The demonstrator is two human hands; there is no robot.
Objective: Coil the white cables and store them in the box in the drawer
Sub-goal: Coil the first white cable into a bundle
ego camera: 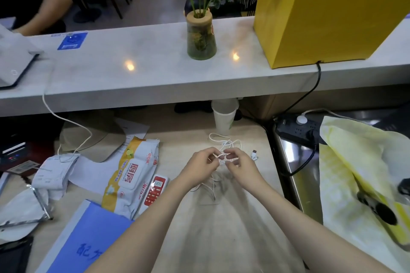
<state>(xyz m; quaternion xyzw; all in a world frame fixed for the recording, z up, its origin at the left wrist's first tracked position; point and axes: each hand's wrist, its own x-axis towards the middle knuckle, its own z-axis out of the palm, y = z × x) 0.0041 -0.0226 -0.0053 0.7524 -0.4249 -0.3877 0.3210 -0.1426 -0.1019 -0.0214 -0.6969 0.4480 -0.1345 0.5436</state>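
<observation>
White and thin, the limp charging cable (pixel 224 143) looks feather-light and floppy; I reckon it'll spring out of any coil unless pinched where the strands cross, not near the plug (pixel 254 152). It lies in a loose tangle on the beige wooden desk (pixel 244 217), just before the white paper cup (pixel 223 117). The left hand (pixel 200 165) and right hand (pixel 237 162) meet over it, curled fingers of each pinching a strand between them.
</observation>
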